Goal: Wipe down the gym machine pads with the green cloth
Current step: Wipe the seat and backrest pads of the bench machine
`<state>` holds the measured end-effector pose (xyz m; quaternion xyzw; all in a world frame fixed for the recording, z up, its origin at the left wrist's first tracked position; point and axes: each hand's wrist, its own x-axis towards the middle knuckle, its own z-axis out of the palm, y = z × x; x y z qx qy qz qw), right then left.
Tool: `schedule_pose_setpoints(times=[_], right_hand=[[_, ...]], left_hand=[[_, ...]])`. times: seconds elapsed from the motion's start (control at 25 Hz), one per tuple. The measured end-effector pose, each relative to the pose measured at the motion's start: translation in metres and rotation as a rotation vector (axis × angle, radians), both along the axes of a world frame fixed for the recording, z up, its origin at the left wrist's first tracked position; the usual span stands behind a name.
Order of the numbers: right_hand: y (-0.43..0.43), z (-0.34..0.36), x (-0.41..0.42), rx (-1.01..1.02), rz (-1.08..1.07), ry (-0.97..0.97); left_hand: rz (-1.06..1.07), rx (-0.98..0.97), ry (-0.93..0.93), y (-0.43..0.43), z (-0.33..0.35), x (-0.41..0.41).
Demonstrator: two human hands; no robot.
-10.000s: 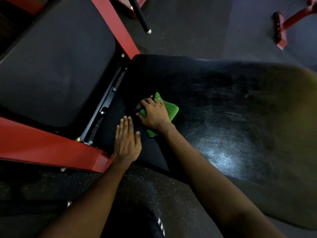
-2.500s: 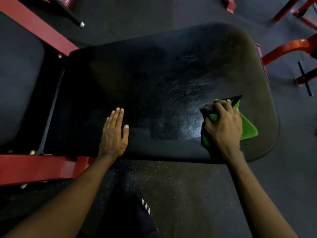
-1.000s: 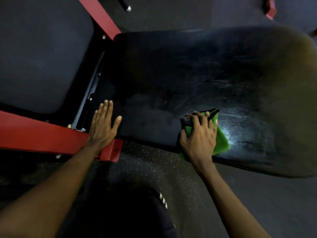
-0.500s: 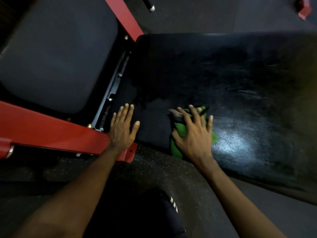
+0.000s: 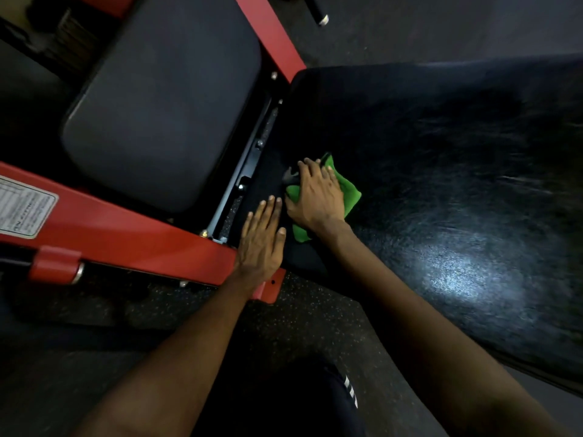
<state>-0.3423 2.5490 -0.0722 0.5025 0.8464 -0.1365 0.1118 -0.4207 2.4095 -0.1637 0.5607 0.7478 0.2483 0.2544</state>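
While the right hand lies palm-down on the green cloth, its fingers spread and fairly straight, it presses the cloth onto the big black pad near that pad's left edge. Green shows past the fingertips, along the right side of the hand and below the heel of the palm. A small dark grey thing pokes out at the fingertips (what it is I cannot tell). The left hand rests flat just beside it, fingers straight and close together, empty, on the pad's near left corner where the red frame ends. The two hands almost touch at the thumbs. Light glares off the pad's surface to the right of the forearm. Left of a metal rail sits a second, dark grey pad. A white label is stuck on the frame. Speckled floor shows below, and dark trousers with white stripes.
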Motion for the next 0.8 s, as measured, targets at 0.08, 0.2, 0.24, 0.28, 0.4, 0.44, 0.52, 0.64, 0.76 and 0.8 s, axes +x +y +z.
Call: schedule_pose_setpoints(times=[0.08,0.2,0.24,0.28,0.4,0.44,0.52,0.64,0.76,0.8], right_hand=[[-0.014,0.012,0.016,-0.012,0.021,0.034],[-0.073,0.025,0.051,-0.027,0.076,0.048],[-0.087,0.023,0.056,-0.017,0.09,0.047],[-0.092,0.019,0.055,-0.005,0.093,0.051],[-0.083,0.002,0.033,-0.009,0.144,0.018],[-0.078,-0.004,0.022,-0.008,0.171,0.024],[-0.067,-0.015,-0.005,-0.032,0.198,0.034],[-0.054,-0.025,-0.04,-0.054,0.196,0.06],[-0.065,-0.015,-0.03,-0.099,0.237,0.078],[-0.074,-0.011,-0.02,-0.115,0.271,0.076]], left_hand=[[-0.036,-0.01,-0.01,0.001,0.004,-0.01],[-0.035,0.075,0.139,0.01,0.017,-0.05],[-0.013,0.099,0.225,0.017,0.023,-0.073],[-0.005,0.098,0.323,0.026,0.03,-0.097],[-0.089,-0.017,0.645,0.04,0.046,-0.168],[-0.125,-0.068,0.726,0.04,0.048,-0.185],[-0.202,-0.149,0.812,0.034,0.048,-0.206],[-0.285,-0.126,0.93,0.029,0.043,-0.216],[-0.313,-0.08,0.983,0.029,0.039,-0.221],[-0.312,-0.081,1.013,0.028,0.036,-0.221]])
